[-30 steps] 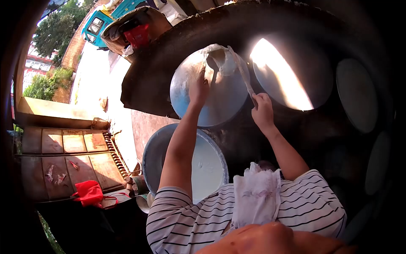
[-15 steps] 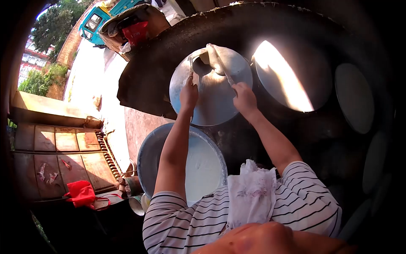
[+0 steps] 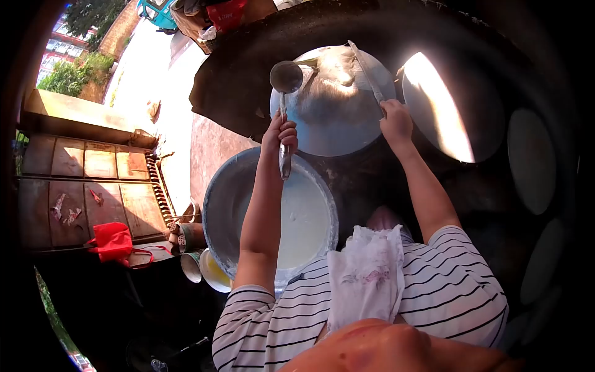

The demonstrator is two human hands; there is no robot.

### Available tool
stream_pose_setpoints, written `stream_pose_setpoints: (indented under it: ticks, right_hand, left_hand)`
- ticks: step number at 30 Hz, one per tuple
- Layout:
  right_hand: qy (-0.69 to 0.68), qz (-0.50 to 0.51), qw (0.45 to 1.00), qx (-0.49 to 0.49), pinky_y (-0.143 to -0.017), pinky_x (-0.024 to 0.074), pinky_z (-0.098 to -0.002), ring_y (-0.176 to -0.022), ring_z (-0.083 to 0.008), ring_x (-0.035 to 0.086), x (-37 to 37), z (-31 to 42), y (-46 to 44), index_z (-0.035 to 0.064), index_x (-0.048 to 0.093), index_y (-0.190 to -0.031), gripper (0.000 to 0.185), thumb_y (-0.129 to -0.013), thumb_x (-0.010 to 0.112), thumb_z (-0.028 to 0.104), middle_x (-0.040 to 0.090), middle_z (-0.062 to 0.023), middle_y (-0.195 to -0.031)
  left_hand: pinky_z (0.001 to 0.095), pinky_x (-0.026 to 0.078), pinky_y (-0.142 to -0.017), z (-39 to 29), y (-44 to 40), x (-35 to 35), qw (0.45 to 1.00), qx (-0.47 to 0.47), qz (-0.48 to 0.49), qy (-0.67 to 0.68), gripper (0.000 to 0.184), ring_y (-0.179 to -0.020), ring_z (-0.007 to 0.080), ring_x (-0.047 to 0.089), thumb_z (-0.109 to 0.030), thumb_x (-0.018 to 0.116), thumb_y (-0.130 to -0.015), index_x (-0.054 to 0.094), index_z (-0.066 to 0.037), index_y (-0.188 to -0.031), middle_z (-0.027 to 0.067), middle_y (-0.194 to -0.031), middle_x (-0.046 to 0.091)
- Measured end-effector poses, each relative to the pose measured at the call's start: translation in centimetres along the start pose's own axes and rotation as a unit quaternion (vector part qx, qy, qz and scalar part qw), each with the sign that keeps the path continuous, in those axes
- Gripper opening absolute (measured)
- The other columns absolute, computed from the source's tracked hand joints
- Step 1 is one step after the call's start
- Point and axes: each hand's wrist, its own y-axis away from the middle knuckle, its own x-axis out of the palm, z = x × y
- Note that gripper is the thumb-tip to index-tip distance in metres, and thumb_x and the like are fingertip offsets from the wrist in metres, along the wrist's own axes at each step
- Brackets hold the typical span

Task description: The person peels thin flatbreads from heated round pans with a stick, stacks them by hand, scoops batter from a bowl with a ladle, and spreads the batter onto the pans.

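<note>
My left hand (image 3: 281, 135) is closed round the handle of a metal ladle (image 3: 286, 78), its bowl at the left edge of a round griddle (image 3: 331, 139). My right hand (image 3: 395, 119) grips a long thin spatula (image 3: 367, 73), which slants up and left over the griddle. A patch of pale batter (image 3: 334, 71) lies on the griddle's far part. Below my left hand stands a large basin (image 3: 217, 201) holding white liquid batter (image 3: 302, 229). My left forearm hides part of the basin.
More round plates (image 3: 486, 124) curve away to the right, the nearest crossed by a sunlit strip. A red bag (image 3: 113, 242) hangs beside a tiled surface (image 3: 105, 158) at left. Cans (image 3: 192, 266) stand by the basin. A box with red packaging (image 3: 226, 13) sits beyond the griddle.
The ladle has moved left, away from the spatula, to the griddle's edge. The spatula has stayed over the griddle. A wider patch of batter now shows on it. The view has shifted.
</note>
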Motion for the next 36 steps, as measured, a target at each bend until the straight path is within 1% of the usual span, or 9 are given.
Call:
stream_pose_setpoints:
  ticks: [3,11,16,22,26,28,30,33,36]
  right_hand:
    - [-0.025,0.055,0.998,0.003,-0.081,0.0478,-0.0392,-0.094,-0.0312,0.056,2.7,2.3,-1.0,0.0067,0.067,-0.099,0.029,-0.073,0.055,0.000,0.061,-0.0081,-0.100]
    - [-0.111,0.163,0.977,-0.084,-0.085,0.0474,-0.0385,-0.097,-0.0308,0.056,1.0,3.6,-4.0,0.0079,0.067,-0.098,0.031,-0.069,0.059,0.000,0.062,-0.0087,-0.101]
    - [-0.079,0.141,0.980,-0.119,-0.085,0.0472,-0.0378,-0.098,-0.0298,0.055,1.4,-6.2,-10.2,0.0081,0.068,-0.097,0.031,-0.069,0.057,-0.001,0.063,-0.0074,-0.101]
    - [-0.179,0.237,0.944,-0.144,-0.081,0.0471,-0.0411,-0.090,-0.0353,0.059,3.1,0.9,-9.9,0.0012,0.066,-0.096,0.033,-0.065,0.055,-0.004,0.063,-0.0156,-0.098]
    - [-0.237,0.268,0.905,-0.230,-0.080,0.0474,-0.0401,-0.092,-0.0330,0.059,2.8,0.4,-9.5,0.0043,0.068,-0.092,0.027,-0.067,0.059,0.001,0.065,-0.0137,-0.094]
    - [-0.274,0.284,0.891,-0.225,-0.079,0.0468,-0.0394,-0.089,-0.0333,0.060,-0.1,-1.6,-11.1,0.0039,0.069,-0.088,0.024,-0.066,0.061,0.002,0.065,-0.0140,-0.090]
    - [-0.245,0.250,0.908,-0.229,-0.078,0.0465,-0.0388,-0.085,-0.0334,0.060,-0.5,-3.5,-14.4,0.0033,0.070,-0.085,0.022,-0.064,0.063,0.004,0.066,-0.0141,-0.086]
    - [-0.217,0.250,0.911,-0.246,-0.076,0.0470,-0.0382,-0.084,-0.0319,0.060,3.3,-5.1,-17.7,0.0026,0.069,-0.085,0.021,-0.065,0.063,0.003,0.065,-0.0126,-0.088]
    - [-0.237,0.335,0.874,-0.263,-0.075,0.0473,-0.0390,-0.086,-0.0326,0.060,4.0,-1.6,-14.6,0.0016,0.067,-0.088,0.022,-0.066,0.061,0.000,0.063,-0.0123,-0.092]
  left_hand:
    - [0.0216,0.029,-0.036,2.1,1.3,0.4,0.978,-0.021,0.113,0.174,0.024,-0.042,0.0063,0.034,-0.024,0.042,-0.099,0.048,-0.009,-0.081,-0.0033,-0.061,0.036]
    - [0.0235,0.035,-0.035,9.6,1.1,6.4,0.947,0.085,0.196,0.239,0.039,-0.039,0.0084,0.036,-0.030,0.041,-0.099,0.037,-0.009,-0.066,-0.0014,-0.055,0.035]
    - [0.0226,0.035,-0.037,11.1,0.4,6.7,0.967,0.222,0.072,0.104,0.038,-0.038,0.0084,0.035,-0.032,0.037,-0.100,0.036,-0.009,-0.069,-0.0021,-0.055,0.032]
    - [0.0225,0.034,-0.038,12.5,0.7,7.5,0.952,0.299,-0.008,0.058,0.037,-0.041,0.0070,0.035,-0.034,0.038,-0.100,0.038,-0.009,-0.073,-0.0026,-0.059,0.033]
    - [0.0212,0.033,-0.038,12.7,1.7,9.1,0.934,0.348,-0.066,0.049,0.034,-0.042,0.0055,0.035,-0.034,0.039,-0.100,0.040,-0.010,-0.077,-0.0031,-0.061,0.034]
    - [0.0192,0.031,-0.035,13.2,3.1,8.9,0.923,0.372,-0.094,0.041,0.009,-0.042,0.0042,0.033,-0.025,0.040,-0.100,0.046,-0.019,-0.103,-0.0029,-0.065,0.035]
    - [0.0177,0.030,-0.034,13.1,4.4,7.9,0.911,0.394,-0.120,0.023,0.024,-0.042,0.0033,0.032,-0.021,0.041,-0.100,0.047,-0.028,-0.121,-0.0030,-0.066,0.035]
    - [0.0176,0.030,-0.035,12.9,3.6,7.9,0.878,0.428,-0.212,-0.017,0.020,-0.042,0.0031,0.032,-0.021,0.040,-0.100,0.049,-0.026,-0.117,-0.0031,-0.065,0.035]
    - [0.0179,0.031,-0.035,12.2,3.8,6.7,0.890,0.412,-0.189,0.053,0.015,-0.043,0.0027,0.033,-0.023,0.042,-0.100,0.050,-0.022,-0.112,-0.0031,-0.064,0.035]
